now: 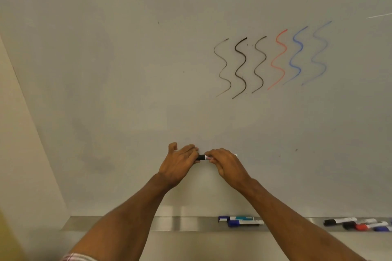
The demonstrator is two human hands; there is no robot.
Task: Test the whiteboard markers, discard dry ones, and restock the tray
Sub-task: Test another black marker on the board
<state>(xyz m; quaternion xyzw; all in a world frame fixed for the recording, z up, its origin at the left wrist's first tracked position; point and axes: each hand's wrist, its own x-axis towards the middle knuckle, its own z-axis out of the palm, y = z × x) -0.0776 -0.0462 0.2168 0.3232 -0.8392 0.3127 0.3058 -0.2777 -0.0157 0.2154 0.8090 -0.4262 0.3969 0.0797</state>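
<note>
- The whiteboard [127, 70] fills most of the view.
- A metal tray [186, 223] runs along its bottom edge.
- 6 wavy test lines [271, 61] sit at the board's upper right: 3 black, 1 red, 2 blue.
- The left hand [180, 161] has its fingers curled round the black end of a marker [202, 157].
- The right hand [227, 163] pinches the marker's other end in bent fingers.
- A cluster of black-, red- and blue-capped markers [360, 224] lies at the tray's right end.
- 2 blue-capped markers [241, 220] lie side by side in the tray, near its middle.
- The held marker lies level between both hands, close before the board and well above the tray.
</note>
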